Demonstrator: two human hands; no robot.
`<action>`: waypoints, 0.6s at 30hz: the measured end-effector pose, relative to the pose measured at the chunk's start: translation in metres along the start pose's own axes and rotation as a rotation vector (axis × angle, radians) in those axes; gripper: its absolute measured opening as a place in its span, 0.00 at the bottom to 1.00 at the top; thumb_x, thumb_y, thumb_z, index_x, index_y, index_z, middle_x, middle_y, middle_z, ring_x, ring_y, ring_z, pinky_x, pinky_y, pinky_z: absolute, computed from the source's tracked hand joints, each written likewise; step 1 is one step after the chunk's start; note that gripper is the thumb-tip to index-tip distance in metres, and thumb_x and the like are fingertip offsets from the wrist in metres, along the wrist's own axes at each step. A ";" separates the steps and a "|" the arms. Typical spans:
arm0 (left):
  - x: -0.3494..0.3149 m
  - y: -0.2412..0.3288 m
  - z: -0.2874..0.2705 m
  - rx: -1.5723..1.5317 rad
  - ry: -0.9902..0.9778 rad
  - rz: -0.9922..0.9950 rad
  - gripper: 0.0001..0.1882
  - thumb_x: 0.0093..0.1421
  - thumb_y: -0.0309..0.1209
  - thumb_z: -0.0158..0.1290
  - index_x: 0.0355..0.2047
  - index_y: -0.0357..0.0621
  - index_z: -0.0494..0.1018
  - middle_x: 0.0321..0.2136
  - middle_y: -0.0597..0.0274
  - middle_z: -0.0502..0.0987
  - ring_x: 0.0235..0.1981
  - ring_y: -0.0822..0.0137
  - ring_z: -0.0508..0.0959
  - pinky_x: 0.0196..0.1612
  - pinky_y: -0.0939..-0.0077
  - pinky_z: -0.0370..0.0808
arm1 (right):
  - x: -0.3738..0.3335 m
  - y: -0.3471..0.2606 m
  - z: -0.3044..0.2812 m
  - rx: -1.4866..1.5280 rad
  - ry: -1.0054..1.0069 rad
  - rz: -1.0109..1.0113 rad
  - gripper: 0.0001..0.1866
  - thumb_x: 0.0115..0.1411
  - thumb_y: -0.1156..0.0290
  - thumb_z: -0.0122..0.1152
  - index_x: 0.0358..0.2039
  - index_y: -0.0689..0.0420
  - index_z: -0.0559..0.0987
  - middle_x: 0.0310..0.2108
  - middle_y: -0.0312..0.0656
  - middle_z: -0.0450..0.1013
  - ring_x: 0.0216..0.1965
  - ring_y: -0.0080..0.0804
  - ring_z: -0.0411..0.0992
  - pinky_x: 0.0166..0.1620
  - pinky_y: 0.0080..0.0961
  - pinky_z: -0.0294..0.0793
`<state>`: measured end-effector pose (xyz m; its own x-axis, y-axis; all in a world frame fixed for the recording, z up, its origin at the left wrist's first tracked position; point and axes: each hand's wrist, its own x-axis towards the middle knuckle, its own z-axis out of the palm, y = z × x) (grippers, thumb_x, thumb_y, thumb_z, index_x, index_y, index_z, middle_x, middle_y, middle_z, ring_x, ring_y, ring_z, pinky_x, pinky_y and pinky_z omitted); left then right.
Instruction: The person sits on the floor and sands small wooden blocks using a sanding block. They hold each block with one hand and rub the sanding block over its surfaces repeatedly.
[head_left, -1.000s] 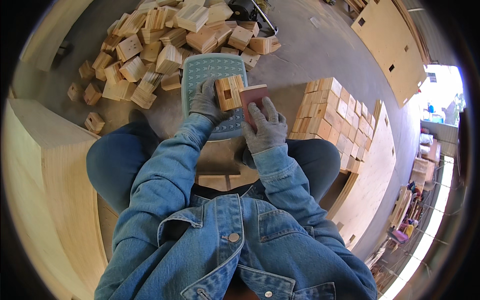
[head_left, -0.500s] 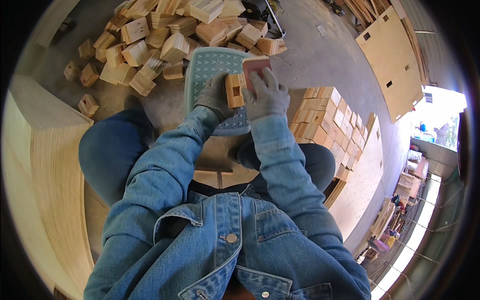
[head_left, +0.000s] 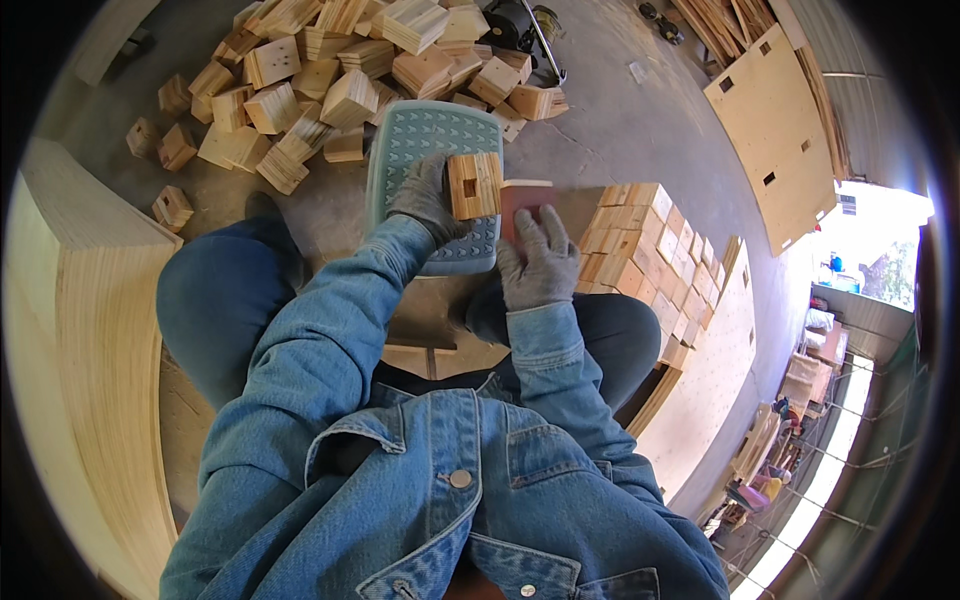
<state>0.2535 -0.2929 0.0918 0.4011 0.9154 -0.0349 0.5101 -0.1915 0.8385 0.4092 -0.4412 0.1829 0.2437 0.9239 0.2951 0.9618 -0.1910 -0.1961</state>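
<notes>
My gloved left hand [head_left: 428, 203] is closed around a wooden block [head_left: 486, 188] with a square hole in its end. The block is held above a blue-green plastic stool [head_left: 440, 122] with a raised pattern on its top. In my gloved right hand [head_left: 541, 262] is a flat reddish-brown sanding block [head_left: 524, 203] with a pale edge. It stands upright against or just beside the wooden block's right side; whether they touch I cannot tell. My right fingers lie over its near part.
A loose heap of wooden blocks [head_left: 352, 98] lies on the floor beyond the stool. To the right, more blocks are neatly stacked [head_left: 650, 240] beside a plywood panel [head_left: 700, 385]. A large plywood piece [head_left: 110, 350] rises at left. A holed panel [head_left: 775, 130] leans at far right.
My right hand has drawn the sanding block toward me along the wooden block's right side. The wooden block has turned slightly, showing more of that side. My left hand keeps its grip.
</notes>
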 end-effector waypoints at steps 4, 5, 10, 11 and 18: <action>0.000 -0.002 0.002 -0.002 0.012 0.027 0.59 0.36 0.39 0.77 0.68 0.49 0.59 0.59 0.48 0.68 0.63 0.45 0.69 0.70 0.56 0.68 | 0.007 -0.013 -0.005 -0.040 -0.053 -0.005 0.26 0.58 0.53 0.72 0.57 0.41 0.84 0.65 0.46 0.72 0.56 0.60 0.73 0.59 0.56 0.73; -0.001 -0.002 0.003 -0.006 0.010 0.028 0.57 0.37 0.39 0.75 0.68 0.49 0.59 0.59 0.49 0.68 0.63 0.45 0.69 0.70 0.56 0.69 | 0.011 -0.013 -0.003 -0.061 -0.056 -0.014 0.25 0.59 0.53 0.71 0.58 0.40 0.84 0.65 0.45 0.71 0.55 0.59 0.73 0.59 0.56 0.73; 0.000 -0.008 0.010 -0.016 0.061 0.136 0.60 0.37 0.41 0.75 0.70 0.47 0.56 0.59 0.51 0.67 0.62 0.47 0.67 0.70 0.58 0.67 | 0.063 -0.024 0.006 -0.182 -0.195 0.014 0.28 0.61 0.53 0.67 0.62 0.37 0.80 0.67 0.41 0.71 0.60 0.61 0.70 0.62 0.54 0.72; 0.001 -0.007 0.009 -0.012 0.050 0.129 0.60 0.38 0.42 0.75 0.70 0.47 0.55 0.59 0.51 0.67 0.63 0.47 0.67 0.71 0.59 0.66 | 0.077 -0.026 0.008 -0.181 -0.201 0.001 0.28 0.61 0.53 0.67 0.63 0.36 0.80 0.67 0.40 0.71 0.60 0.60 0.70 0.62 0.53 0.72; 0.004 -0.010 0.015 0.049 0.087 0.159 0.60 0.33 0.36 0.77 0.68 0.48 0.58 0.60 0.50 0.68 0.62 0.47 0.68 0.71 0.59 0.66 | 0.175 -0.026 0.053 -0.158 -0.255 -0.042 0.26 0.62 0.52 0.65 0.62 0.31 0.79 0.66 0.35 0.71 0.60 0.53 0.72 0.58 0.51 0.76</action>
<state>0.2620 -0.2924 0.0751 0.4132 0.8991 0.1447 0.4830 -0.3511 0.8021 0.4203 -0.2568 0.1903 0.1832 0.9817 0.0515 0.9828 -0.1816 -0.0346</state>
